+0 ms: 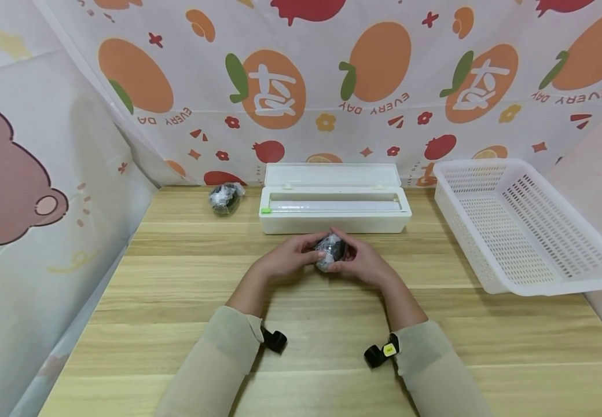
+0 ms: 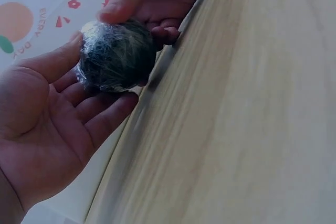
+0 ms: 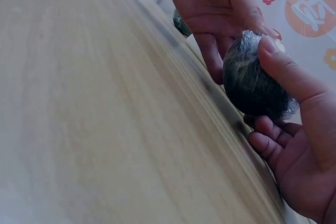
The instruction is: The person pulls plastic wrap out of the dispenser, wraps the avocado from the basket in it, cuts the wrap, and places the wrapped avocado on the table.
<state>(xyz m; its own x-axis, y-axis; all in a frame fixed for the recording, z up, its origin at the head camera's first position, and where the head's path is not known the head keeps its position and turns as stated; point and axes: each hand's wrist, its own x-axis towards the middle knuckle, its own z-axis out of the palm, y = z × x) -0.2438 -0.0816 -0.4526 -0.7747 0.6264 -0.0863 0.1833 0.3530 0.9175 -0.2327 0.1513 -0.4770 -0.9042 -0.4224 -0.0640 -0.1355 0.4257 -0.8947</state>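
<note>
Between both hands is a dark, rounded item wrapped in cling film [image 1: 331,252], just in front of the white box. My left hand [image 1: 297,255] holds its left side, thumb on the film and fingers beneath it in the left wrist view. On the opposite side my right hand [image 1: 359,259] grips it, the thumb [image 3: 286,69] lying across the film and the fingers curled below. Crinkled film covers the dark surface, so what lies inside cannot be told. A second film-wrapped dark item [image 1: 226,198] rests at the back left of the table.
A white cling film dispenser box [image 1: 334,223] stands behind the hands, lid raised, with a roll inside and a green slider [image 1: 266,211] at its left end. To the right is a white perforated basket [image 1: 535,231]. A printed cloth [image 1: 327,75] hangs behind the wooden table [image 1: 186,324].
</note>
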